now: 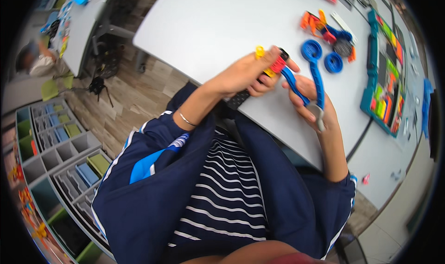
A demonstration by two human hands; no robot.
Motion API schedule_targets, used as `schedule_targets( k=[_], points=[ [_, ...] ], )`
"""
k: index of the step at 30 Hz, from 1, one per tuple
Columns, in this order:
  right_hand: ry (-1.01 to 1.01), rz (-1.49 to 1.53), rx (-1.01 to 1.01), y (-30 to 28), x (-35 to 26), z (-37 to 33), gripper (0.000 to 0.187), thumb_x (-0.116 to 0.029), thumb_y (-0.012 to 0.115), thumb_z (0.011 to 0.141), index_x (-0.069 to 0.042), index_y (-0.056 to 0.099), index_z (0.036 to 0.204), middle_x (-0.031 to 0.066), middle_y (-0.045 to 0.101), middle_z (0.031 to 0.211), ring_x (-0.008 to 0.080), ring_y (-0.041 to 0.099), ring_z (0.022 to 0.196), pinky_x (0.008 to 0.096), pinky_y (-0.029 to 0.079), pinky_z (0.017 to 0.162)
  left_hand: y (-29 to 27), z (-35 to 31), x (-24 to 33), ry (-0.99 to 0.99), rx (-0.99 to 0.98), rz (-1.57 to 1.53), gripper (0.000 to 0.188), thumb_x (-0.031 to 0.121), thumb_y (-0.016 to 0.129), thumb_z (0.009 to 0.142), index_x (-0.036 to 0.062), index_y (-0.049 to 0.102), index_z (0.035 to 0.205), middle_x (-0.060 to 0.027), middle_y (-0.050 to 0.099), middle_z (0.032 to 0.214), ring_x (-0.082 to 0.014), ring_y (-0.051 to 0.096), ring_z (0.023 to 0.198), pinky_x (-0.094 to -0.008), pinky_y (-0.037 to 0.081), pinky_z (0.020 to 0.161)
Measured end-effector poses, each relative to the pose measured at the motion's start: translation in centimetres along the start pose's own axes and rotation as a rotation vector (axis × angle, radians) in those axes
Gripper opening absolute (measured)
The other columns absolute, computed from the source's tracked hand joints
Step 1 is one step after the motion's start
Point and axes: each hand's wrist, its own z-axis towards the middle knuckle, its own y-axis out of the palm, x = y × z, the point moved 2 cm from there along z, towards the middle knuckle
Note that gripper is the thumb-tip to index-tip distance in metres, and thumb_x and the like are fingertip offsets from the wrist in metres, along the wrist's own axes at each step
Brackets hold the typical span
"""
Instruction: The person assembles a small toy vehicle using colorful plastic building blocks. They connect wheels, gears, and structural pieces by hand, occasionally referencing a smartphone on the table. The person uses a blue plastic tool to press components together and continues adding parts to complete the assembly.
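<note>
The person's left hand [250,73], with a bracelet [187,120] on its wrist, grasps a small assembly [278,65] of red, yellow and black parts above the near edge of the pale counter [199,30]. A curved blue strip [291,80] runs from the red part to the right hand [310,91], whose fingers are curled around its near end; whether strip and assembly are joined cannot be told. The right hand also holds a long blue arm [316,81] with a round far end, and a grey piece [318,117] lies against its palm.

Just right of that round end, a blue ring [333,63] rests on the counter. Farther off sits a cluster of orange, yellow and blue parts [320,25] beside a dark grey wheel [343,48]. To the right, an open teal case [367,104] holds many coloured pieces.
</note>
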Motion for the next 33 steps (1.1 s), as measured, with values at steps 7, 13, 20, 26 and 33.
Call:
schedule_targets(
  k=[7, 13, 20, 26, 33],
  points=[
    [-0.48, -0.736, 0.351, 0.9, -1.8, -0.5, 0.025, -0.016, 0.071, 0.094, 0.003, 0.066, 0.111, 0.0038, 0.064, 0.079, 0.0027, 0.056, 0.064, 0.0186, 0.041, 0.053, 0.1, 1.3, -0.8, 0.043, -0.014, -0.348, 0.057, 0.047, 0.029, 0.11, -0.0016, 0.053, 0.125, 0.0068, 0.032, 0.064, 0.0007, 0.024, 0.044, -0.0159, 0.021, 0.037],
    [-0.544, -1.552, 0.586, -1.0, -3.0, -1.4, 0.023, -0.015, 0.074, 0.089, -0.004, 0.07, 0.109, 0.0057, 0.062, 0.082, 0.0104, 0.059, 0.067, 0.0264, 0.047, 0.061, -2.0, 1.7, -1.1, 0.174, 0.119, -0.388, 0.045, 0.035, 0.034, 0.11, -0.0039, 0.049, 0.128, 0.005, 0.031, 0.068, -0.0012, 0.025, 0.05, -0.0167, 0.023, 0.041],
    [-0.749, -1.831, 0.774, 0.3, -5.4, -4.1, 0.026, -0.018, 0.075, 0.089, -0.006, 0.071, 0.112, 0.0081, 0.07, 0.101, 0.0179, 0.064, 0.084, 0.0283, 0.05, 0.066, -2.5, 1.8, -1.3, 0.203, 0.025, -0.433, 0.047, 0.032, 0.035, 0.11, -0.0062, 0.048, 0.134, 0.0043, 0.032, 0.069, -0.0016, 0.026, 0.05, -0.0168, 0.026, 0.042],
    [-0.055, -1.487, 0.673, 4.2, 2.0, -13.4, 0.056, -0.014, 0.089, 0.064, -0.007, 0.068, 0.116, 0.0045, 0.057, 0.113, 0.0162, 0.055, 0.079, 0.0281, 0.047, 0.062, -1.9, 1.6, -1.4, 0.117, 0.16, -0.376, 0.041, 0.034, 0.031, 0.11, 0.0007, 0.051, 0.124, 0.0031, 0.031, 0.065, -0.0057, 0.026, 0.048, -0.0197, 0.025, 0.041],
    [-0.293, -1.149, 0.807, 1.2, 6.7, -13.8, 0.019, -0.003, 0.08, 0.076, -0.004, 0.071, 0.093, 0.0037, 0.059, 0.095, 0.0117, 0.056, 0.077, 0.0263, 0.048, 0.062, -1.6, 1.9, -1.4, 0.116, -0.06, -0.364, 0.05, 0.035, 0.034, 0.11, -0.0065, 0.048, 0.134, 0.0043, 0.031, 0.069, -0.0015, 0.026, 0.05, -0.0163, 0.024, 0.04]
  ],
)
